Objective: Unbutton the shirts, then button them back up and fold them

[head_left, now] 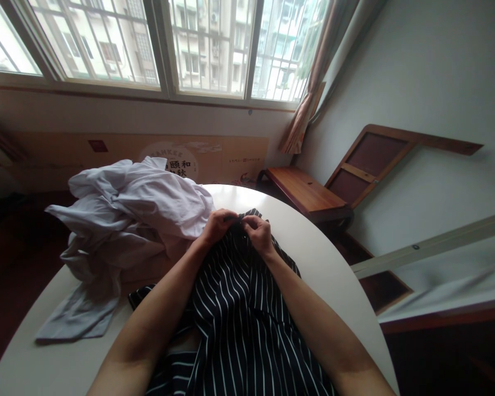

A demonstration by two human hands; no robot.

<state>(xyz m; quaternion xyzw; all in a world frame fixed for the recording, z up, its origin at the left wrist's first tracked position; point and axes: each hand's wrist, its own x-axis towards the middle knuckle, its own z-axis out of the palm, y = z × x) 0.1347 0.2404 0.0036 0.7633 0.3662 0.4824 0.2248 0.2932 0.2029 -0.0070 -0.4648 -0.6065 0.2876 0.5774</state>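
Observation:
A black shirt with thin white stripes (pixel 239 308) lies spread over the near half of the table, its top end toward the window. At that top end my left hand (pixel 220 225) pinches the striped cloth. Close beside it, my right hand (pixel 258 231) grips the same part, thumb and fingertips pressed together. The fingertips of both hands almost meet; what small detail lies between them is too fine to make out. My forearms rest across the sides of the shirt and hide some of it.
Left of my hands, a heap of pale white-grey clothing (pixel 136 203) covers part of the round white table (pixel 325 275). Behind the table's right edge stands a wooden bench (pixel 309 190). A printed cardboard panel (pixel 239 146) leans below the barred window (pixel 210 49).

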